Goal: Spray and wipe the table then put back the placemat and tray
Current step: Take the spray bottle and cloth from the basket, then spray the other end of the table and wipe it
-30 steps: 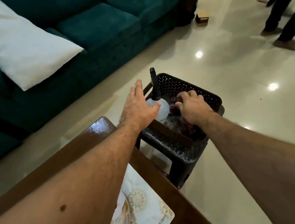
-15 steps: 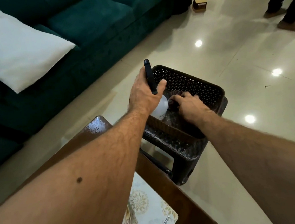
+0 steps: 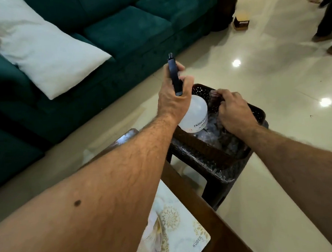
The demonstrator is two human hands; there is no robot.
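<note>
The left hand (image 3: 172,103) is closed around the neck of a spray bottle (image 3: 195,114), fingers wrapped under its black trigger head, which sticks up above the knuckles. The bottle is held clear above the near edge of a dark perforated basket (image 3: 257,113). Its body is white and rounded, with a small printed label near the base, too blurred to read.

The right hand (image 3: 233,112) reaches into the basket with its fingers curled, pinching a dark reddish cloth (image 3: 214,99) at the fingertips. How much of the cloth it holds cannot be told, since the hand covers most of it. Crinkled clear plastic lies in the basket under both hands.

The basket sits on a dark stool (image 3: 216,183), just beyond the corner of the brown wooden table (image 3: 221,239). One placemat (image 3: 174,235), pale with gold round patterns and the word KUBER at one corner, lies flat on the table near its edge, partly hidden by the left forearm.

There is one spray bottle, one cloth, one basket and one placemat. A green sofa (image 3: 124,29) with one white pillow (image 3: 40,48) stands on the shiny floor to the left.
</note>
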